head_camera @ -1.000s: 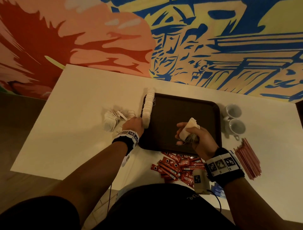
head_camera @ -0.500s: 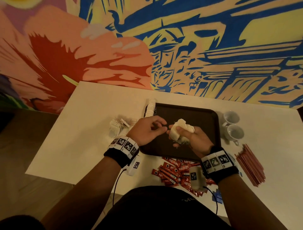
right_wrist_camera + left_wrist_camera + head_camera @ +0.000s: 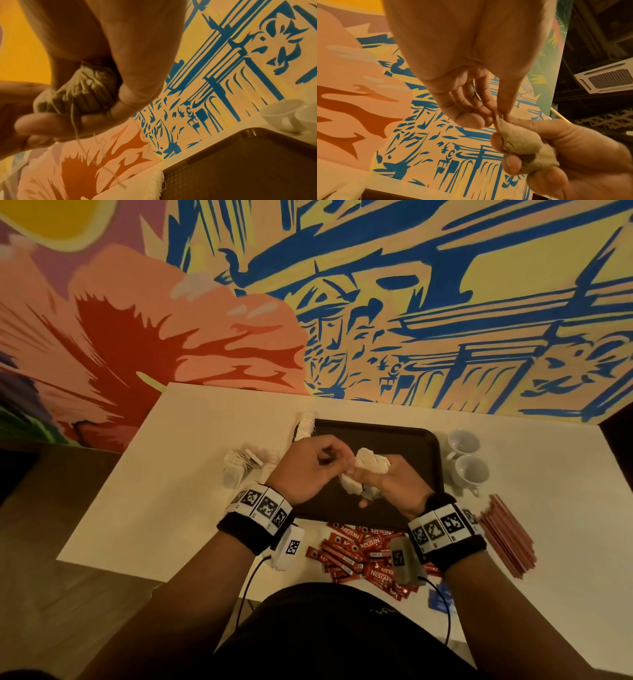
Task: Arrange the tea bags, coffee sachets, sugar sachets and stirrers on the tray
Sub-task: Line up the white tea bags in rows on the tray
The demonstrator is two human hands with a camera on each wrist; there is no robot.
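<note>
Left hand (image 3: 310, 465) now pinching tea bags (image 3: 364, 470) clutched in right hand (image 3: 394, 482), above tray (image 3: 411, 440).

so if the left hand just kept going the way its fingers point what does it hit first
Almost at once, the bundle of tea bags gripped in the right hand. The left hand points right across the tray and its fingertips already pinch a corner of that bundle; nothing lies between.

Bunch of white tea bags (image 3: 366, 470) held above dark brown tray (image 3: 404, 440); more in row along tray's left rim (image 3: 305, 424), pile (image 3: 239, 465) left of it. Red coffee sachets (image 3: 363, 553) heaped near tray's front edge; red stirrers (image 3: 507, 534) stacked to the right.
</note>
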